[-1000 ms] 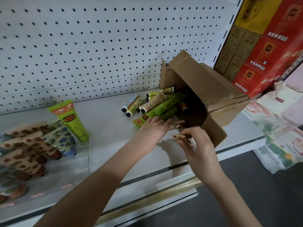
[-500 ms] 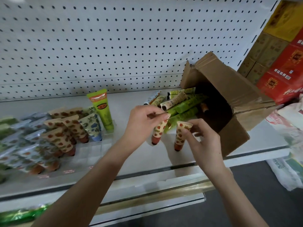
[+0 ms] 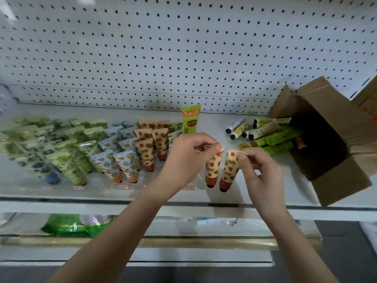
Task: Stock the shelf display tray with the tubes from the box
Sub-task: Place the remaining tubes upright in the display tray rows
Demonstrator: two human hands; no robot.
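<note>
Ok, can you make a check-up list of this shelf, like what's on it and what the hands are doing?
Surface: white shelf.
Job's things: display tray holds rows of upright tubes; cardboard box lies on its side, loose tubes spilling from its mouth.
Clutter: tall green tube stands by the tray's far right end; green packet below the shelf.
Grippers: left hand pinches the left fruit-print tube by its crimped top; right hand pinches the right fruit-print tube likewise.
Cables: nothing seen.
Surroundings: white pegboard behind; brown carton at far right.
</note>
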